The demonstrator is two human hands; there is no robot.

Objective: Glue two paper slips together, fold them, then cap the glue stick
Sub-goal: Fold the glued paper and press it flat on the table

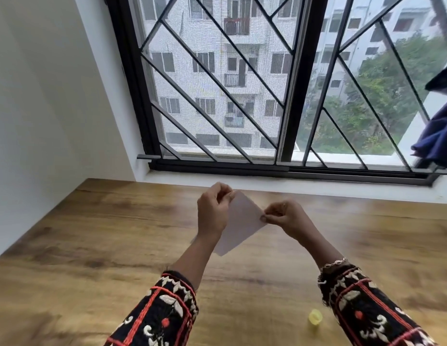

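Both hands hold a white paper slip (239, 222) up above the wooden table (92, 245). My left hand (212, 211) pinches the slip's top left corner between thumb and fingers. At the slip's right corner, my right hand (284, 217) pinches the edge. The slip hangs tilted, its lower end pointing down toward the table. A small yellow glue stick cap (315, 317) lies on the table near my right sleeve. The body of the glue stick is not in view.
A barred window with a black frame (289, 96) runs along the far edge of the table, above a white sill (267, 183). A white wall (42, 96) stands at the left. Dark blue cloth (437, 136) hangs at the right edge.
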